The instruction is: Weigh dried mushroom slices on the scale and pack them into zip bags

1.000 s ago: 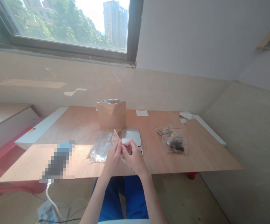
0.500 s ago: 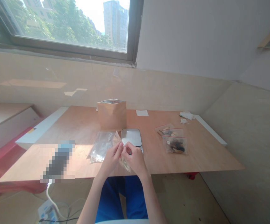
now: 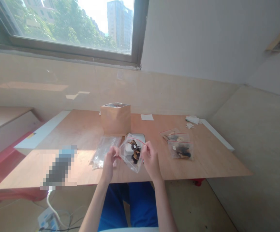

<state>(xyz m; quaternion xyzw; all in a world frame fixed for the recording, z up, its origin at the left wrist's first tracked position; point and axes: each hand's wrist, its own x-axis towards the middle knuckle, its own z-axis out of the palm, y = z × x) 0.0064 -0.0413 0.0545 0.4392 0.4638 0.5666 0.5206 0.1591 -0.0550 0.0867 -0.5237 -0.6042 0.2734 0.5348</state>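
A clear zip-lock bag (image 3: 127, 159) with a red seal line hangs between my hands, tilted, with dark curled dried pieces (image 3: 136, 153) inside. My left hand (image 3: 111, 158) pinches its left edge. At its upper right corner, by the red line, my right hand (image 3: 150, 156) grips the plastic. Partly hidden behind the bag lies a flat scale with a pale square top (image 3: 141, 137). A pile of empty clear bags (image 3: 101, 151) lies left of it, close to my left hand.
An open brown paper pouch (image 3: 115, 120) stands behind the scale. To the right lie filled zip-lock bags (image 3: 180, 149). White paper (image 3: 147, 117) and crumpled tissue (image 3: 192, 120) are at the back. A blurred-out object (image 3: 60, 166) with a white cable lies at left.
My hands have moved apart, the right one to the right. The bag, earlier bunched and edge-on between my fingers, is now spread out, showing the dark pieces.
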